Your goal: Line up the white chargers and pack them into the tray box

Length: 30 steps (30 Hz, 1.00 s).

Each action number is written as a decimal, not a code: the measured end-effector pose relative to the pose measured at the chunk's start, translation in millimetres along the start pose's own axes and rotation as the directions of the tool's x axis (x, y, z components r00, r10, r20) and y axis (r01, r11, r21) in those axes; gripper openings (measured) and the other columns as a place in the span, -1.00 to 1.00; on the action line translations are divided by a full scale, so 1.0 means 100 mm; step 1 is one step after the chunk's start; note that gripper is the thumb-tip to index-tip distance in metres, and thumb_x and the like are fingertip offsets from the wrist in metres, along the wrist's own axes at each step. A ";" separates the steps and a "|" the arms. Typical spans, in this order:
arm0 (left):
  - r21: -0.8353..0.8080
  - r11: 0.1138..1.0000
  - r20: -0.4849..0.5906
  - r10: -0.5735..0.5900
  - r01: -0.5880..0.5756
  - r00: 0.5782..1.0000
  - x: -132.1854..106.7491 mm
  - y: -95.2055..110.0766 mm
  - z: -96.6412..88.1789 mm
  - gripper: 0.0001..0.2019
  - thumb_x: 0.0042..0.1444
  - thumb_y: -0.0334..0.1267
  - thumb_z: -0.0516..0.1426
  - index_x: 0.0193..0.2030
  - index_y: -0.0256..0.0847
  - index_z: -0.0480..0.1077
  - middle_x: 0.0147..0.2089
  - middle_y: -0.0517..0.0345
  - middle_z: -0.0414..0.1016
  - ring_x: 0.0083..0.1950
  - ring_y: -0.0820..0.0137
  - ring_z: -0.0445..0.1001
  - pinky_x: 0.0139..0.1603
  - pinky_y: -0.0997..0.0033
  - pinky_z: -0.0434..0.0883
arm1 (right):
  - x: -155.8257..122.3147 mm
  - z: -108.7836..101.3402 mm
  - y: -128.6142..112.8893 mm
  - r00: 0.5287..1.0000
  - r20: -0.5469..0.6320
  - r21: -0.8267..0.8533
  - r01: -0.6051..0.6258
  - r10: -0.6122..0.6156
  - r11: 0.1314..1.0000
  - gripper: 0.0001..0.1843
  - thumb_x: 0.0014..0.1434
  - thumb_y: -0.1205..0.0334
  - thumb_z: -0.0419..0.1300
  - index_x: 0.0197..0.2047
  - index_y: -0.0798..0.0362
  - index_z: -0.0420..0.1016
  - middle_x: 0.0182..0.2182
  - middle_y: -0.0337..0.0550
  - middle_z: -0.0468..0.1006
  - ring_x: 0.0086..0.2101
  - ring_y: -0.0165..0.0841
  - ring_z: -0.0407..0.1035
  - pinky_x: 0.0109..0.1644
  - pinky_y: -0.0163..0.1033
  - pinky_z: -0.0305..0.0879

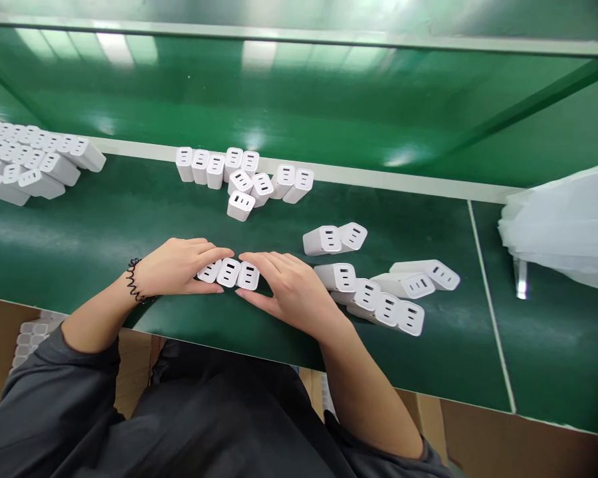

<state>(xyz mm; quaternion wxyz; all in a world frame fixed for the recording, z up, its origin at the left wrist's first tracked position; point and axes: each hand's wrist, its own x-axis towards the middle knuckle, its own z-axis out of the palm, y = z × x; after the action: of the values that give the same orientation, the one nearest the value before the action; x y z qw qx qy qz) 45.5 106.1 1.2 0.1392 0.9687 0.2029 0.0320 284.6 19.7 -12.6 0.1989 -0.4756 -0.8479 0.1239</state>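
Between my hands stands a short row of white USB chargers (228, 273), their ported ends facing up; three show. My left hand (177, 267) closes around the left end of the row, thumb in front and fingers behind, partly covering the leftmost charger. At the right end, my right hand (292, 289) holds the rightmost charger (248, 276) between thumb and fingers. Close to the right of that hand is a loose group of chargers (387, 309), some leaning or lying over. Two more chargers (330, 239) lie just behind it.
A large block of chargers (27, 159) fills the far left of the green bench (144, 219). Several more chargers (242, 179) stand along the back ledge. A white plastic bag (563, 222) is at the right. Below the front edge are packed white pieces (30, 342).
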 end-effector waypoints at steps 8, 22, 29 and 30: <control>-0.045 0.998 -0.013 -0.050 0.049 0.999 0.02 0.07 0.00 -0.23 0.15 0.32 0.09 0.32 -0.21 0.18 0.08 -0.06 0.50 -0.01 0.28 0.50 -0.22 0.43 0.39 | 0.01 0.01 0.02 1.000 -0.004 0.031 0.018 -0.018 0.999 -0.54 0.30 0.00 0.19 0.12 0.13 0.34 -0.04 0.01 0.59 -0.14 -0.18 0.50 -0.12 -0.06 0.43; 0.017 0.991 0.241 -0.130 0.130 0.962 -0.05 -0.03 -0.17 -0.29 0.17 -0.03 0.23 0.39 -0.13 0.08 -0.11 0.12 0.46 -0.07 0.32 0.45 -0.25 0.45 0.32 | 0.01 0.00 0.03 0.999 0.038 0.001 0.007 -0.007 1.000 -0.64 0.34 0.07 0.13 0.09 0.12 0.38 -0.04 0.00 0.60 -0.14 -0.18 0.49 -0.10 -0.03 0.43; -0.007 0.999 0.107 -0.051 0.052 0.993 0.00 0.02 -0.04 -0.31 0.22 0.01 0.19 0.39 -0.17 0.06 -0.12 0.09 0.48 -0.11 0.33 0.46 -0.26 0.44 0.33 | -0.02 -0.09 0.09 0.999 0.043 -0.005 0.000 0.000 1.000 -0.61 0.32 0.09 0.16 0.14 0.10 0.33 0.00 0.02 0.58 -0.10 -0.14 0.49 -0.08 -0.03 0.42; -0.017 0.999 0.095 -0.040 0.042 0.995 0.01 0.02 -0.02 -0.30 0.22 0.01 0.19 0.39 -0.17 0.05 -0.10 0.08 0.49 -0.11 0.33 0.46 -0.25 0.44 0.33 | -0.02 -0.09 0.10 0.999 0.043 -0.009 0.003 -0.003 1.000 -0.60 0.32 0.08 0.16 0.14 0.10 0.33 -0.01 0.03 0.58 -0.10 -0.13 0.49 -0.09 -0.04 0.42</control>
<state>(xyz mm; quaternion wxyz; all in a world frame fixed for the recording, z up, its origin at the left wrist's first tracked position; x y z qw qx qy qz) 47.4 105.1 4.1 0.1585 0.9634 0.2157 -0.0150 297.0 23.4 -8.9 0.1786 -0.4724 -0.8533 0.1299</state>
